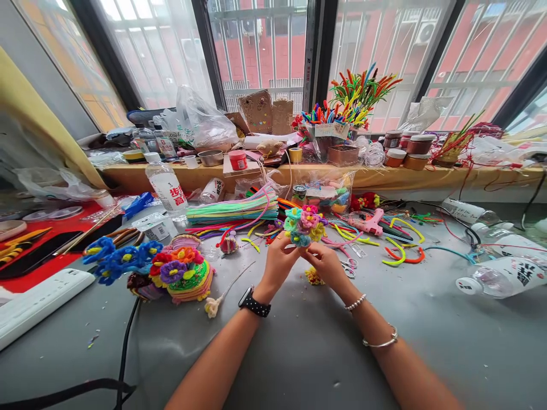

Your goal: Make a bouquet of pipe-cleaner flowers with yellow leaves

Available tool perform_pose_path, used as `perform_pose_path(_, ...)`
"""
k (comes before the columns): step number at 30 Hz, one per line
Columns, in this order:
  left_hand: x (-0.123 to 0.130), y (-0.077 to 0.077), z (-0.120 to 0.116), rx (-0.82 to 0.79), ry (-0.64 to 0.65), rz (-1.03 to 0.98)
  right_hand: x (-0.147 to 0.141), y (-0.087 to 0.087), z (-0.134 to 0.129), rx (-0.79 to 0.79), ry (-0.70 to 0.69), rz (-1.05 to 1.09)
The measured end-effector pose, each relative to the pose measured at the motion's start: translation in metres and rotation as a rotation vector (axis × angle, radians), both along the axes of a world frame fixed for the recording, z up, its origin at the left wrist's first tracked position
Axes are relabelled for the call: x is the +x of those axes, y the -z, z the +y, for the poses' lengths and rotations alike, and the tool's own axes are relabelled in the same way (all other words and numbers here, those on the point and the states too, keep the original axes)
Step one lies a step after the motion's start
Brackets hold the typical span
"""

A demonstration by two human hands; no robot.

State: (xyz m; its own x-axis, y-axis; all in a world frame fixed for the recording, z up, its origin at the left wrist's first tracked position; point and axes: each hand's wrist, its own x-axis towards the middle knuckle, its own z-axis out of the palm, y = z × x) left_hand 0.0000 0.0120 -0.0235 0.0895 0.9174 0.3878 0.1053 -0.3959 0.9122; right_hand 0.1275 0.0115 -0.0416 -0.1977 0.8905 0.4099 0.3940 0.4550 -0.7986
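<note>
A small bouquet of pipe-cleaner flowers [305,225] in pink, turquoise and yellow is held up over the middle of the table. My left hand [280,259] is closed around its lower left side. Close against its underside, my right hand [325,263] has its fingers pinched together; whatever lies between them is hidden. Just behind my right hand, a yellow fuzzy piece [315,277] lies on the table. Left of my hands are a single cream flower [212,306] on a thin stem and a cluster of blue flowers [123,257] beside a colourful flower-topped piece [188,276].
Bundled pipe cleaners [233,212] lie behind the hands. A pink glue gun [371,223], scissors [350,265] and loose pipe-cleaner bits are to the right. Plastic bottles [502,279] lie at the right; another bottle [166,185] stands at left. A white power strip [43,302] is on the left edge.
</note>
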Motion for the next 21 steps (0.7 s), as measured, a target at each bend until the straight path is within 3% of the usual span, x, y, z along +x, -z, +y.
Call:
perform_pose_path(11, 0.0021, 0.0064, 0.0026, -0.104, 0.140, 0.077, 0.0076, -0.0033, -0.0026, 0.030, 0.060, 0.068)
perform_pose_path(21, 0.0011, 0.0012, -0.0010, -0.171, 0.112, -0.021, 0.0079, -0.0051, -0.0026, -0.191, -0.188, 0.161)
